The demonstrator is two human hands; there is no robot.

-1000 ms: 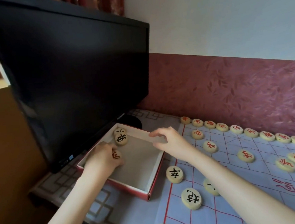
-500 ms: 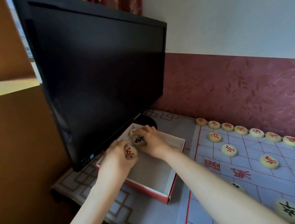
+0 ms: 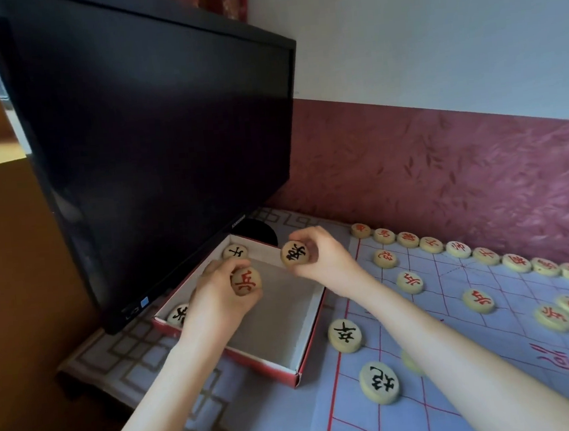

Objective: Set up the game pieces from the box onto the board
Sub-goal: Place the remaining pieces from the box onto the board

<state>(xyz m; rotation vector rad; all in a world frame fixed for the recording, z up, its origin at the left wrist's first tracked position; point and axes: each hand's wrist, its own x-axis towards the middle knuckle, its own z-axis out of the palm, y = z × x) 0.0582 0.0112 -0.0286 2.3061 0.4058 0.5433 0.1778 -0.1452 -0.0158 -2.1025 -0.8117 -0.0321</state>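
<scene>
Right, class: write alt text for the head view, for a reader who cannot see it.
At an open box, the left hand holds a red-marked piece and the right hand a black-marked piece; other pieces lie on the board.

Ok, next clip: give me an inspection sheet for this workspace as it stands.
Surface: table under a patterned cloth.
Job's things: board with red pieces on its far part and black pieces nearer; open box with two loose pieces in view.
Clutter: monitor, dark, close beside the box.
Hands: left hand holds a red-marked piece; right hand holds a black-marked piece; both are above the box.
Cables: nothing seen.
Surroundings: wall, maroon below, white above.
</scene>
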